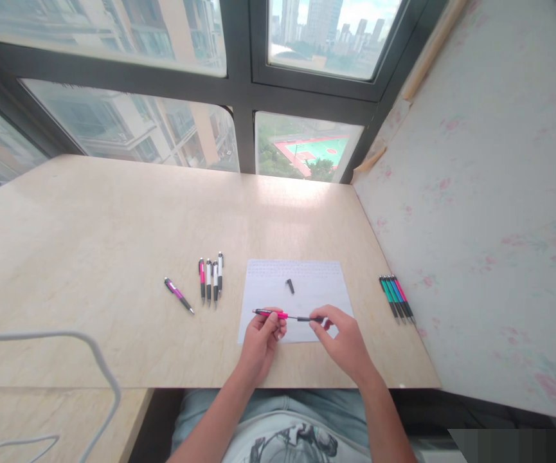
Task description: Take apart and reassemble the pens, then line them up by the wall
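Pink pen (281, 315) pinched in fingers of left hand (261, 334), black end piece (303, 319) pinched in fingers of right hand (341, 337), thin stick (292, 317) between, long way side to side, button end (256, 311) pointing left, over front half of paper (310, 278), near front edge of table (114, 238).

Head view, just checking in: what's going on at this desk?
A person is holding a pen in two parts over a sheet of paper. The left hand grips the pink barrel; the right hand pinches the black grip, with a thin rod spanning the gap. A small black piece lies on the paper. A purple pen and four pens lie to the left, more pens to the right.
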{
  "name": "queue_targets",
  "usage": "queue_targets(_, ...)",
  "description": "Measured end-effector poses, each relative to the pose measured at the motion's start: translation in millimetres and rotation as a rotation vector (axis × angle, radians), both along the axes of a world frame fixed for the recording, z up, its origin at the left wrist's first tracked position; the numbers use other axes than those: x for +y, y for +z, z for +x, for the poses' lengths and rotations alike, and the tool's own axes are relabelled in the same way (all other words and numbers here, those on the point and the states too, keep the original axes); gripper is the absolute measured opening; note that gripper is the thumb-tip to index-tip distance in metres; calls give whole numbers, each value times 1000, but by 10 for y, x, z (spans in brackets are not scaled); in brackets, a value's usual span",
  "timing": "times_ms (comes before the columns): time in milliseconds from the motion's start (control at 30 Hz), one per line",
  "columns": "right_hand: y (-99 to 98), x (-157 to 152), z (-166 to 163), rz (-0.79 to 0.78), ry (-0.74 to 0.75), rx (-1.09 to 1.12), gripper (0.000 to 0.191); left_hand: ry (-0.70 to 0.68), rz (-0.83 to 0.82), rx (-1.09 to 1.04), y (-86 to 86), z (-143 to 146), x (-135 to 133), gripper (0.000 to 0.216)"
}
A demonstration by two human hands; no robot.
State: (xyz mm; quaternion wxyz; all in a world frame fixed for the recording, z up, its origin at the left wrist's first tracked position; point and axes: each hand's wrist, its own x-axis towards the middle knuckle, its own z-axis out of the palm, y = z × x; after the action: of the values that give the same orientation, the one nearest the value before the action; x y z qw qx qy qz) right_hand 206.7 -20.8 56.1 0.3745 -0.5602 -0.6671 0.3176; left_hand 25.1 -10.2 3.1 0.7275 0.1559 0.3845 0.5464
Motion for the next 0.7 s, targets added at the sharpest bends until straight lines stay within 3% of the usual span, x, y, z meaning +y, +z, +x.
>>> queue_targets(167, 122, -15, 152, 5, 4, 4, 12, 66, -32, -130, -13, -26, 13, 19)
queue_targets(367, 122, -21, 304, 1, -23, -13, 14, 57, -31, -166, -64, -33, 22, 15)
queue_targets(700, 250, 3, 54, 56, -43, -97, 19, 35, -25, -152, -53, -41, 7, 17)
